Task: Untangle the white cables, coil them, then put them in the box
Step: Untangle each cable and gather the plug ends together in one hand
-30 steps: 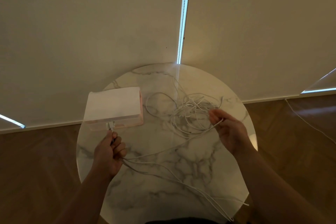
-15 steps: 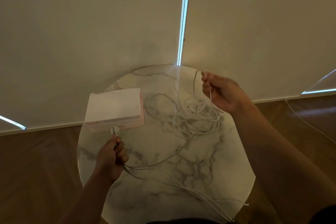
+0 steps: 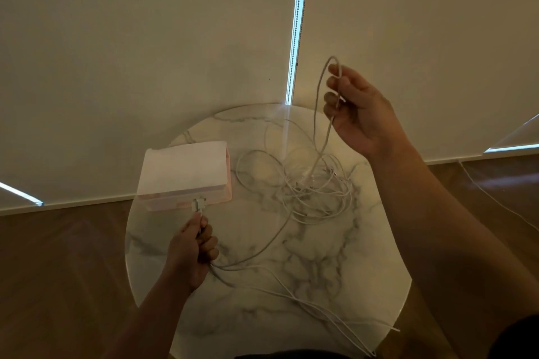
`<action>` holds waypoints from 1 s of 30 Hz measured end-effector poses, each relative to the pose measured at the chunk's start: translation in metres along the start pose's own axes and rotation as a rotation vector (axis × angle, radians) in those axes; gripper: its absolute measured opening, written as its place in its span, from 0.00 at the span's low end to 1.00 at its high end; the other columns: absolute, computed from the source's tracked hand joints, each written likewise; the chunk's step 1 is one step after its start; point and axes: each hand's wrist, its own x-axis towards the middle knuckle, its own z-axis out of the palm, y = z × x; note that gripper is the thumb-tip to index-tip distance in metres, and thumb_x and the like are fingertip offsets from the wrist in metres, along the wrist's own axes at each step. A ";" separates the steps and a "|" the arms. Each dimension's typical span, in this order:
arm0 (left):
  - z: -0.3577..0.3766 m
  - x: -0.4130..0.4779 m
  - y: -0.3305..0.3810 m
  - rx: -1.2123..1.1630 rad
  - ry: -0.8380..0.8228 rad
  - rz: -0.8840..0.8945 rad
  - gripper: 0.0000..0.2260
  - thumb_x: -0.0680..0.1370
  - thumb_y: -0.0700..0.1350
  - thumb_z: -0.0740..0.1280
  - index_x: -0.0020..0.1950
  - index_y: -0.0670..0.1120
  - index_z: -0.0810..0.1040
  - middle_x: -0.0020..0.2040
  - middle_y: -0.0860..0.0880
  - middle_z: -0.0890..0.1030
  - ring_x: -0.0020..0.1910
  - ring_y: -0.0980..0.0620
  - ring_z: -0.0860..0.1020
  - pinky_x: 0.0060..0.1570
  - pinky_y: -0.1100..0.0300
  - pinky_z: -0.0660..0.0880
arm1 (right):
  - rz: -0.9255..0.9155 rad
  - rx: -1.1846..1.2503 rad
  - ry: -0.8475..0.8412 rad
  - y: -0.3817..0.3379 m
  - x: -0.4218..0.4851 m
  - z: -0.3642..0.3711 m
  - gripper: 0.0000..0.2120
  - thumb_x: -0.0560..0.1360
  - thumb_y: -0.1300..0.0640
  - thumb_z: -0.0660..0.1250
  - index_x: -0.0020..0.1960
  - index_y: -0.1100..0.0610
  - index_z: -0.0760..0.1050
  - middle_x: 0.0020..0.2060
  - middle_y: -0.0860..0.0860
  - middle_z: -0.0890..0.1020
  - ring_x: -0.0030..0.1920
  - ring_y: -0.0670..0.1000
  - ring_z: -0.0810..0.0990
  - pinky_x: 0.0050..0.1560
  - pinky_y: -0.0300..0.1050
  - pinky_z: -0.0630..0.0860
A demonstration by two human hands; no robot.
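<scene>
A tangle of white cables [image 3: 309, 189] lies on the round marble table [image 3: 291, 271], right of a pale pink box [image 3: 183, 172] with a white lid. My left hand [image 3: 189, 251] is closed around cable ends near the box's front side, with the connectors [image 3: 199, 203] sticking up out of the fist. Several strands trail from it toward the table's near right edge. My right hand [image 3: 358, 108] is raised above the far right of the table, gripping a loop of white cable that hangs down into the tangle.
The table stands close against a wall of closed beige roller blinds [image 3: 145, 52] with a bright gap between them. Dark wooden floor [image 3: 58, 271] surrounds it. Another thin white cable [image 3: 495, 201] runs across the floor at the right.
My right hand has risen from the tangle up and away from me, pulling a loop of cable high above the table. My left hand has stayed by the box, holding the cable ends.
</scene>
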 end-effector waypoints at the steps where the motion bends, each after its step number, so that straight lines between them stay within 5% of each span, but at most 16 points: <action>1: 0.001 0.000 0.000 0.000 -0.003 0.001 0.17 0.84 0.49 0.53 0.37 0.46 0.65 0.26 0.53 0.57 0.20 0.57 0.55 0.22 0.64 0.51 | 0.011 -0.011 -0.002 -0.002 0.001 0.001 0.10 0.80 0.63 0.58 0.56 0.60 0.77 0.37 0.50 0.76 0.33 0.46 0.70 0.32 0.38 0.69; 6: 0.004 0.001 0.001 -0.012 -0.010 0.000 0.17 0.84 0.49 0.53 0.37 0.46 0.65 0.26 0.52 0.57 0.20 0.58 0.55 0.22 0.64 0.51 | 0.355 -0.387 0.126 0.009 0.003 -0.011 0.14 0.82 0.53 0.58 0.56 0.61 0.77 0.24 0.46 0.60 0.24 0.45 0.54 0.22 0.37 0.55; 11: 0.005 0.001 0.001 -0.015 -0.013 0.013 0.17 0.84 0.49 0.53 0.37 0.46 0.66 0.26 0.52 0.57 0.21 0.58 0.54 0.23 0.64 0.50 | 0.046 -0.188 -0.064 -0.008 0.005 -0.003 0.12 0.82 0.57 0.57 0.59 0.54 0.78 0.30 0.50 0.68 0.32 0.49 0.64 0.32 0.41 0.65; 14: 0.007 0.001 0.001 -0.010 -0.019 0.013 0.17 0.84 0.49 0.53 0.37 0.47 0.65 0.26 0.53 0.57 0.21 0.58 0.54 0.23 0.65 0.50 | 0.071 -0.336 0.012 -0.002 0.007 -0.005 0.11 0.82 0.60 0.58 0.55 0.57 0.79 0.34 0.51 0.76 0.32 0.49 0.71 0.35 0.44 0.69; 17: 0.009 0.001 0.001 -0.014 -0.029 0.014 0.16 0.84 0.49 0.53 0.37 0.46 0.65 0.26 0.52 0.56 0.21 0.57 0.54 0.23 0.65 0.50 | 0.140 -0.421 0.058 0.018 -0.005 -0.011 0.10 0.82 0.63 0.57 0.53 0.59 0.77 0.33 0.52 0.76 0.29 0.49 0.67 0.34 0.44 0.66; 20: 0.008 -0.001 0.001 -0.010 -0.027 0.026 0.16 0.84 0.49 0.53 0.37 0.46 0.65 0.26 0.52 0.56 0.21 0.57 0.54 0.22 0.65 0.50 | 0.027 -0.277 -0.066 0.009 -0.015 0.005 0.10 0.82 0.63 0.56 0.56 0.56 0.75 0.33 0.53 0.72 0.30 0.52 0.57 0.32 0.42 0.63; 22: 0.008 -0.002 0.001 -0.011 -0.028 0.024 0.16 0.84 0.48 0.53 0.37 0.46 0.65 0.26 0.52 0.57 0.20 0.58 0.54 0.22 0.65 0.50 | -0.047 -0.260 -0.090 -0.005 -0.012 0.017 0.11 0.82 0.63 0.56 0.55 0.55 0.76 0.33 0.54 0.72 0.30 0.51 0.60 0.32 0.42 0.63; 30: 0.010 -0.003 0.004 -0.034 -0.036 0.018 0.17 0.84 0.49 0.53 0.36 0.46 0.65 0.25 0.53 0.57 0.20 0.58 0.55 0.22 0.65 0.50 | 0.091 -0.463 0.241 0.046 -0.052 -0.039 0.09 0.81 0.66 0.57 0.49 0.60 0.76 0.33 0.56 0.79 0.33 0.53 0.77 0.41 0.47 0.75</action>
